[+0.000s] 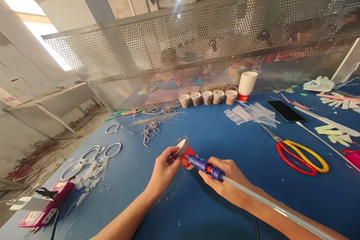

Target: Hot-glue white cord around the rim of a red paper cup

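Note:
My left hand (pixel 168 165) pinches a red paper cup (pixel 190 153), tilted above the blue table. Cord or twine covers a band near the cup's pale rim. In my right hand (pixel 225 178) is a blue glue gun (pixel 203 165), its nozzle against or very close to the cup's side. A long clear glue stick (pixel 261 197) sticks out from the back of the gun, over my right forearm. My right fingers wrap round the gun's handle, which is mostly hidden.
Small twine-covered baskets (pixel 207 98) line the back beside stacked paper cups (pixel 246 86). White strips (pixel 251 114), a phone (pixel 286 111) and scissors (pixel 298 153) lie right. Cords (pixel 152 129), white rings (pixel 112 150) and a pink power strip (pixel 47 204) lie left. A perforated metal screen (pixel 135 60) stands behind.

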Motion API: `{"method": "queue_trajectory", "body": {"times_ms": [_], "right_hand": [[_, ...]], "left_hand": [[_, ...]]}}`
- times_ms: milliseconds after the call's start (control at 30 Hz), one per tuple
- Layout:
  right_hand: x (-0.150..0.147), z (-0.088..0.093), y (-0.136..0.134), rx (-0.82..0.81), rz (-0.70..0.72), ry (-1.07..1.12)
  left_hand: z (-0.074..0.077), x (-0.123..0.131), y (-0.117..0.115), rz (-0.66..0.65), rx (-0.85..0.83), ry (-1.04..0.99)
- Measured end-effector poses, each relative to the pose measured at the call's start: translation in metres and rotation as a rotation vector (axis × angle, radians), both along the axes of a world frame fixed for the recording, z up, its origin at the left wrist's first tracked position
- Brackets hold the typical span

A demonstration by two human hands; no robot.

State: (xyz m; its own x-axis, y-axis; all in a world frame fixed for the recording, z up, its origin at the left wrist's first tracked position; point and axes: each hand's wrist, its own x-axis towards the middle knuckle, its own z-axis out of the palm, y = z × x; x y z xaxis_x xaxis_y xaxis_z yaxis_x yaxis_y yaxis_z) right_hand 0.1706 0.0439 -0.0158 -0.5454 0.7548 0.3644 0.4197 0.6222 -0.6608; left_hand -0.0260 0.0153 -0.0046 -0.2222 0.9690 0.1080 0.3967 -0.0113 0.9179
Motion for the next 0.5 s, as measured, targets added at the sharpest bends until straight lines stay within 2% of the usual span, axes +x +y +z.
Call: {"method": "queue_trajectory", "body": {"times_ms": [167, 333, 400, 500], "right_hand": [[0.002, 0.007, 0.005, -0.135, -0.077, 0.01], [0.008, 0.014, 0.017, -0.348, -0.122, 0.091], [0.01, 0.011, 0.027, -0.421, -0.162, 0.116], [0.013, 0.0, 0.047, -0.463, -0.293, 0.132]], "left_hand": [[-0.001, -0.003, 0.002, 0.0, 0.021, -0.004], [-0.002, -0.008, 0.003, -0.002, 0.077, 0.013], [-0.003, -0.011, 0.005, -0.018, 0.124, 0.113], [-0.008, -0.017, 0.01, -0.032, 0.247, 0.383]]}}
